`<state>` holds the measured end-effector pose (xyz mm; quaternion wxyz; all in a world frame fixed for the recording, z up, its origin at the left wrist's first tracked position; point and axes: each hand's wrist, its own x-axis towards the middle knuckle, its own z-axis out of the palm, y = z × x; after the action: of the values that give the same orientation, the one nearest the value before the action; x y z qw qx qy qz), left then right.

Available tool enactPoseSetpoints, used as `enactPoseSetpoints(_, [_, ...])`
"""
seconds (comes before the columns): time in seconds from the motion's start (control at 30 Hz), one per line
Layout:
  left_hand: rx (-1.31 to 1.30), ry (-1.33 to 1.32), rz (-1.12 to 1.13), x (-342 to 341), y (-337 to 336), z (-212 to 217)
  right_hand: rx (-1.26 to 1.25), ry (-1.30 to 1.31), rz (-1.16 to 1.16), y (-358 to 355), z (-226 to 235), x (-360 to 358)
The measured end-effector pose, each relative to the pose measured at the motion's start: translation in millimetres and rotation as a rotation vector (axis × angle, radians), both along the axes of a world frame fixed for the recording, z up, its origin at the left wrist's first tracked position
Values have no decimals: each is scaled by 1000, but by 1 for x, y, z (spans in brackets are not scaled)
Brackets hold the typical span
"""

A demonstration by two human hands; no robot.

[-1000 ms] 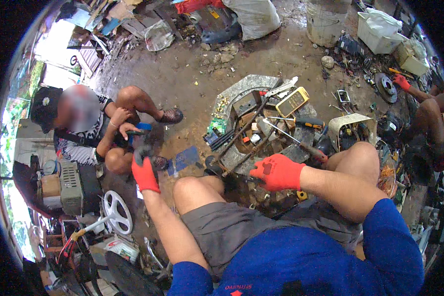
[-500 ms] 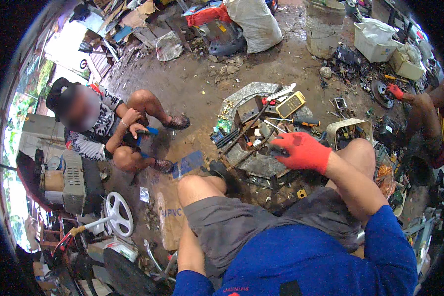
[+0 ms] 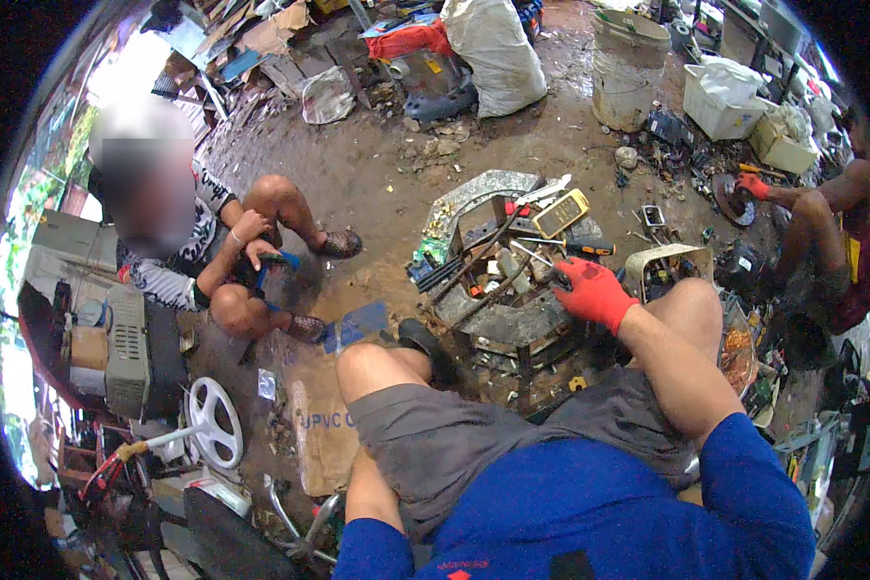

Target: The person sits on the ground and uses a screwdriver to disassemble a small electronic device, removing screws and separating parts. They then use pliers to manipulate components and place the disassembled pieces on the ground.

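Note:
My right hand (image 3: 594, 295), in a red glove, hovers at the right edge of an octagonal metal-topped stand (image 3: 512, 319). Its fingers are curled together around something small and dark that I cannot make out. Just beyond them lies a thin metal rod (image 3: 532, 253). A screwdriver (image 3: 597, 247) with an orange and black handle rests on the far right of the stand, near a yellow multimeter (image 3: 561, 214). Small parts and dark bars (image 3: 445, 274) fill the stand's middle and left side. My left forearm (image 3: 369, 493) runs down beside my left thigh, which hides the hand.
An open bin of parts (image 3: 669, 256) stands beside my right knee. A person (image 3: 251, 237) sits at the left; another, with a red-gloved hand (image 3: 752, 186) on a round disc (image 3: 730, 200), works at the right. A bucket (image 3: 630, 72) and white sack (image 3: 493, 58) stand behind.
The view has shifted slightly. My right hand has moved a little inward over the stand's edge, and its fingers now point toward the parts. The person at the left has bent further forward.

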<state>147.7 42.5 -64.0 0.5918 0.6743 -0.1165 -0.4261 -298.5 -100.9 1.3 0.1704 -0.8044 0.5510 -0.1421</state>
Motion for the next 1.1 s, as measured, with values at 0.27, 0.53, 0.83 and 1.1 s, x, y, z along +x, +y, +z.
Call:
enactPoseSetpoints(0.27, [-4,14,18,5,10,-3,-22,2,-1,5,-5,12])
enactPoseSetpoints(0.53, [-20,34,31,7,17,-8,-45,-19,71,17,-18,31])
enactPoseSetpoints(0.83, [-21,51,47,9,23,-9,-200,204,319,41,-44,62])
enactPoseSetpoints(1.1, [-4,63,56,12,30,-13,-64,210,301,28,-37,66])
